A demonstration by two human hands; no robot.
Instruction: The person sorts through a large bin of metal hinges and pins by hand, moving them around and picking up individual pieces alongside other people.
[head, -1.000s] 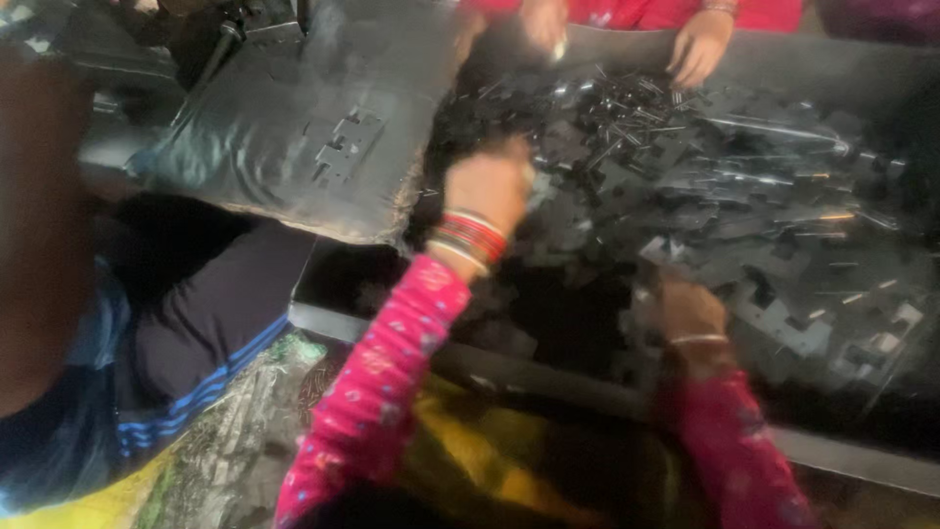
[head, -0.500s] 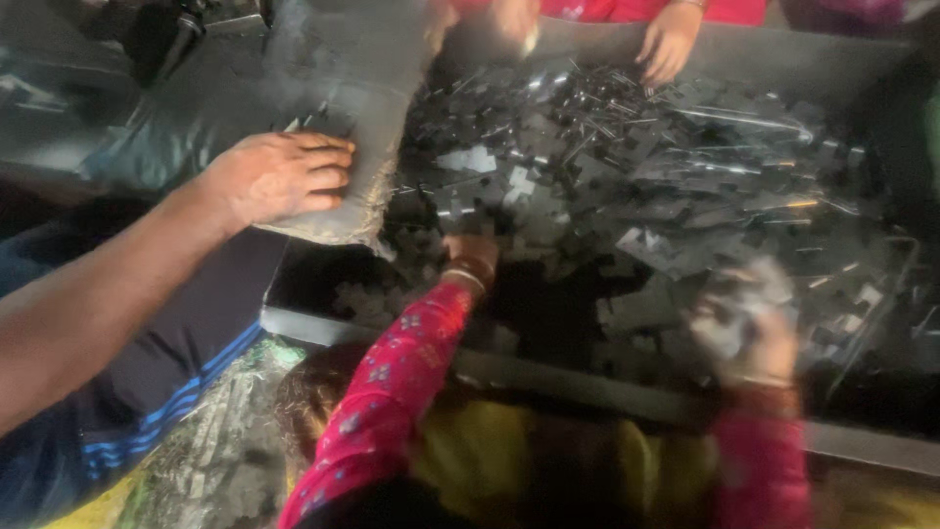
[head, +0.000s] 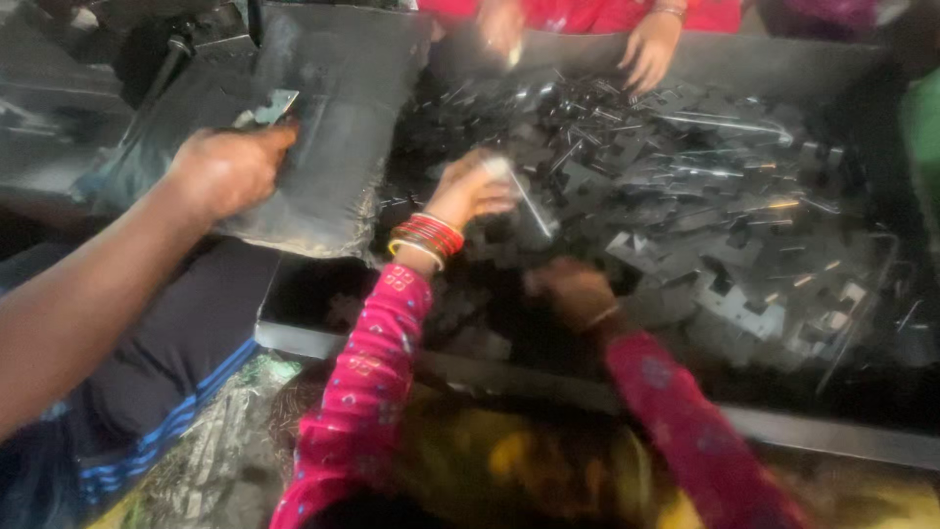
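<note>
I see my left hand (head: 468, 191) raised over the near left part of a heap of small dark metal pieces (head: 685, 196). Its grip is closed on a thin pale metal strip (head: 524, 196) that slants down and to the right from the fingertips. Red and gold bangles (head: 426, 238) ring that wrist above a pink patterned sleeve (head: 367, 392).

My right hand (head: 573, 292) lies lower, down among the pieces at the near edge of the heap. It is blurred, and I cannot tell how far its grip is open or whether it has hold of anything.

The pieces fill a wide dark tray (head: 607, 392), whose near rim crosses in front of me.

To the left, another person's hand (head: 227, 171) pinches a small flat metal piece (head: 266, 108) over a dark grey sack (head: 323, 127) lying beside the tray.

At the far side, two more hands (head: 646, 49) of someone in red reach into the heap.
</note>
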